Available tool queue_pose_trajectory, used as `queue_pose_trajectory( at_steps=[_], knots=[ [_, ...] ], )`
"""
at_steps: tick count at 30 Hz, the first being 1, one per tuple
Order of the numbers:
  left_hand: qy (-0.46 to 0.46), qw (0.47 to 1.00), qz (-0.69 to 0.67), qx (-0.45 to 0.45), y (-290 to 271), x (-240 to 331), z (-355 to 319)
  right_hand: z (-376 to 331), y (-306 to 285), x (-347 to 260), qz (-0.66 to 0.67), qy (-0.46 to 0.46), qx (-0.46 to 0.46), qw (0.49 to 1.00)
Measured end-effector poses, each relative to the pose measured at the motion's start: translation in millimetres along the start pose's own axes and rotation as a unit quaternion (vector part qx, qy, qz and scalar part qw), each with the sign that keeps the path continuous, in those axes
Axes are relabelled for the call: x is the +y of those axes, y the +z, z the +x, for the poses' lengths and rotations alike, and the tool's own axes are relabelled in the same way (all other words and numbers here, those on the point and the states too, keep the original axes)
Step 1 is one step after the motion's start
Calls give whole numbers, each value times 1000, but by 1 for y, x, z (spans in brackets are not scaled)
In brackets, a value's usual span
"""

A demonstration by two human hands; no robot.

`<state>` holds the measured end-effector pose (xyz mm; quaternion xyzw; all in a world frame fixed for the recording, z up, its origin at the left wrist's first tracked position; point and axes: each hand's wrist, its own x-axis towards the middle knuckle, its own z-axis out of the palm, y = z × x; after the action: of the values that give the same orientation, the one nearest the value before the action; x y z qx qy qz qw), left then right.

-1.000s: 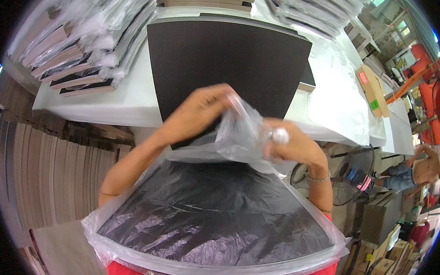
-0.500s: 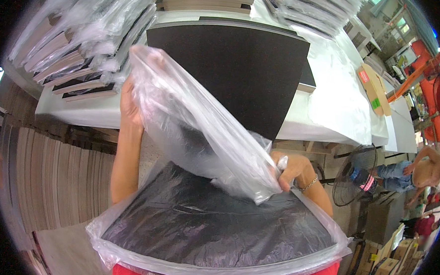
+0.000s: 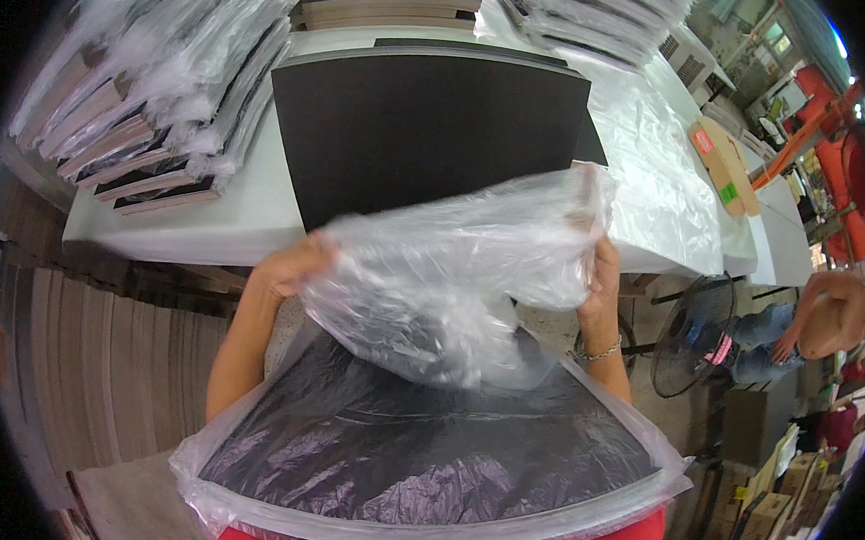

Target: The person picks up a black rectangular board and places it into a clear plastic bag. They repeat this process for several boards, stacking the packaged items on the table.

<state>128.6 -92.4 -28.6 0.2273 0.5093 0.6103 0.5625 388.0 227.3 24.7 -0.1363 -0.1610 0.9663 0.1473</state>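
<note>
A dark panel [image 3: 395,434] in a clear plastic bag leans against my front. Crumpled clear plastic [image 3: 432,280] is stretched above its far edge; whether it belongs to the same bag I cannot tell. My left hand [image 3: 301,263] grips the left side of this plastic, slightly blurred. On the other side my right hand [image 3: 601,274] is closed on the plastic, its fingertips partly behind the film. Just beyond, a large black board [image 3: 420,132] rests on the white-covered table [image 3: 171,227], its near edge hidden by the plastic.
Bagged panels are stacked at the far left [image 3: 157,109] and far right [image 3: 612,25]. Many boards stand on edge [image 3: 115,361] at lower left. A cardboard piece [image 3: 721,168] lies on the table's right. Beyond are a fan [image 3: 688,342] and another person [image 3: 826,315].
My left hand has come down and nearer; my right hand has risen. The plastic, slanting down to the right before, now spreads across between both hands.
</note>
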Motion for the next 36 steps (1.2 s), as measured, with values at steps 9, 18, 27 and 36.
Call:
queue_pose_trajectory(
  at_steps=[9,18,27,36],
  knots=[
    [315,886,65,334,-36,0,-8,-7,-62,5,-286,-20,-183,941],
    [335,900,-193,201,-16,4,-13,29,-99,-17,-201,38,-172,964],
    [-64,921,127,-362,-28,-22,-21,10,-27,-12,-460,-265,13,847],
    [465,778,-378,-190,-69,36,-35,8,-109,-42,-209,191,-197,939]
  ],
)
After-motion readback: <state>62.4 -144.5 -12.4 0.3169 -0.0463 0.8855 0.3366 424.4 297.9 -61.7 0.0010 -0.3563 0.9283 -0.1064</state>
